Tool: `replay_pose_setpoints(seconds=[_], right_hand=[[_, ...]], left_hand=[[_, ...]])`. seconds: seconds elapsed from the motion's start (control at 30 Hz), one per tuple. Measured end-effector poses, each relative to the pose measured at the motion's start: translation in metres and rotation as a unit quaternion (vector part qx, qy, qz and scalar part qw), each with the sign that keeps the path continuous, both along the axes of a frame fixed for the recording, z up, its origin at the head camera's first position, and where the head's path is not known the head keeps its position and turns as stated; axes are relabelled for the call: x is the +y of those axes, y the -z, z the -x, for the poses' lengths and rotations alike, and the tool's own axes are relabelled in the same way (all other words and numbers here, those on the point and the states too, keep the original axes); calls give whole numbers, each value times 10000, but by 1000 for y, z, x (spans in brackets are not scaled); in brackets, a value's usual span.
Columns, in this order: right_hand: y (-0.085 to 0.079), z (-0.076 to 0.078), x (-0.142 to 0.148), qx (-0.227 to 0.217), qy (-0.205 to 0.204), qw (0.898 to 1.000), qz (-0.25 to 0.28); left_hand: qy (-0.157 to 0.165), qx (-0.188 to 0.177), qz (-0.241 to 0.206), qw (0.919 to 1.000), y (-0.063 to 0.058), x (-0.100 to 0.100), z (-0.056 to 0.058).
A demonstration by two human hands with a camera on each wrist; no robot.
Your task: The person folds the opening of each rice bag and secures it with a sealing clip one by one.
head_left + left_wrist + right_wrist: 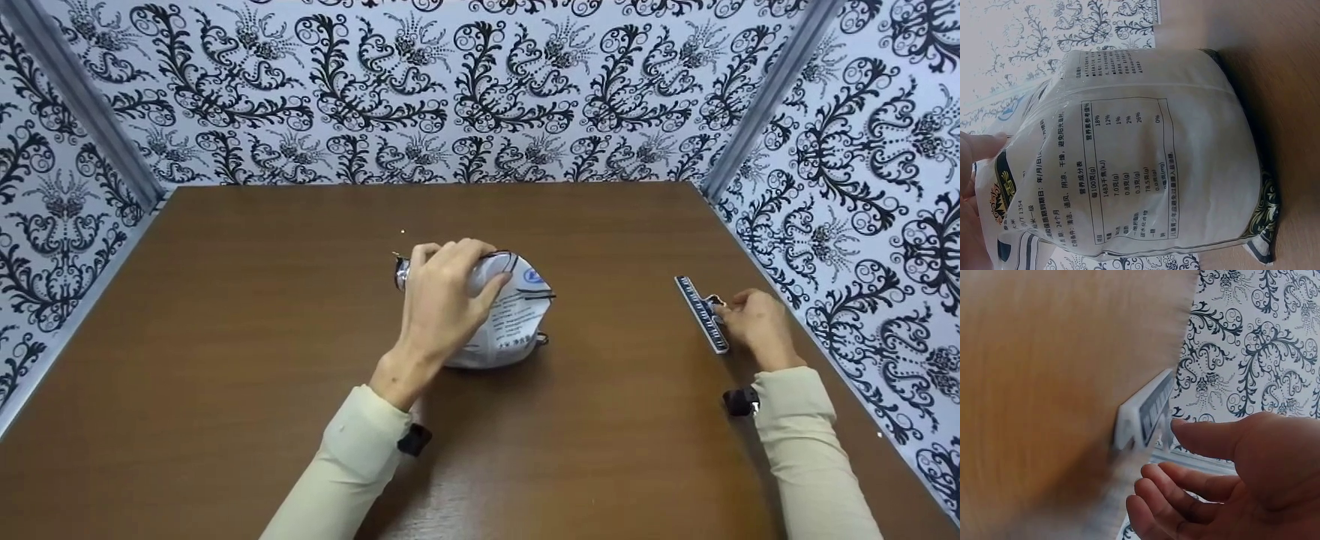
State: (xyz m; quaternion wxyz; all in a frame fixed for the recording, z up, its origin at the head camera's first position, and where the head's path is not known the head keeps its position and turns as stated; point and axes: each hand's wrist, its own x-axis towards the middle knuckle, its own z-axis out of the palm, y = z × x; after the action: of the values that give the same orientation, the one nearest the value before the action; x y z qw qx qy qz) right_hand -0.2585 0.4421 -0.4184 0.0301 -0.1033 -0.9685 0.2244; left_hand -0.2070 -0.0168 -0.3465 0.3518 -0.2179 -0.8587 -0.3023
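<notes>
Bulging at its lower part and creased toward the top, a white printed bag (510, 322) stands on the brown counter (225, 337), the left hand (446, 296) curled over its upper end, that grip pinching the gathered plastic. Small black print runs over the bag's pale side, with a blue emblem (532, 276) near its upper right edge in the head view. Seen from the left wrist, the side carries a thin-lined nutrition table (1129, 169) in Chinese; the bag's base has a dark band (1264, 208) with scrolled ornament, and its plastic shines in the light. Well apart to the right of the bag is a clip (701, 315), a long narrow bar with white edges, a dark face with pale repeated marks and a metal lever. The right hand (757, 322) is on the far side of the clip from the bag, its grip parted, the thumb tip at the lever; whether it touches I cannot tell. Black-scrolled white wallpaper (450, 90) rises behind the bag.
</notes>
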Motion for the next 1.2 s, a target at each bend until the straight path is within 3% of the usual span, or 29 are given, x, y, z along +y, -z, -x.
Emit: replay_pose_setpoints(seconds=[0.33,0.97,1.2], right_hand=[[-5,-1,-1,-141,190,9996,122],[-12,0,-3,-592,-66,9947,838],[-10,-1,-4,-629,234,9905,1203]], left_hand=[[-11,61,28,10000,-1,-1,0],[-44,-39,10,10000,2,-1,0],[-53,-33,-22,10000,3,-1,0]])
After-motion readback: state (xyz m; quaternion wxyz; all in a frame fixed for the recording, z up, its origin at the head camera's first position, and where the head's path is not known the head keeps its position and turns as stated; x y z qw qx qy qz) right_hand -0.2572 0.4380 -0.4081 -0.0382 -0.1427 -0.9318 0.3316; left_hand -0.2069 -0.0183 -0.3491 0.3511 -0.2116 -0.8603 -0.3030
